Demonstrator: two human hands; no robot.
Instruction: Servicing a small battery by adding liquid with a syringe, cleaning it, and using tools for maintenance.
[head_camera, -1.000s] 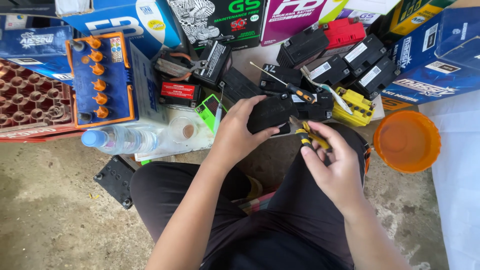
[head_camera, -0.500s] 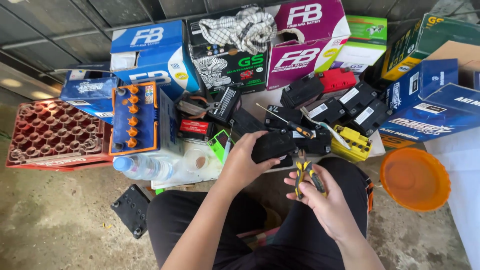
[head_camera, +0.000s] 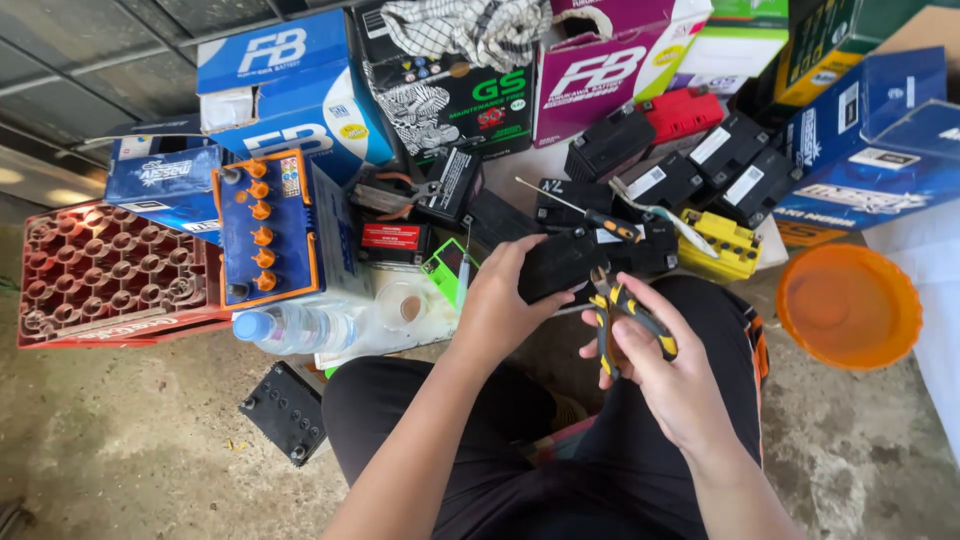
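Black battery (head_camera: 560, 262) gripped in our left hand (head_camera: 497, 305), near edge hidden by fingers, our right hand (head_camera: 668, 370) closed on yellow-handled pliers (head_camera: 618, 318), their tip hard to make out against the battery.

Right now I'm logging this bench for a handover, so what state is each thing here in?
left hand: gripping the small black battery
right hand: holding the yellow-handled pliers, tips at the battery
water bottle: lying on its side, capped
orange bowl: upright on the floor
blue battery: orange caps in place
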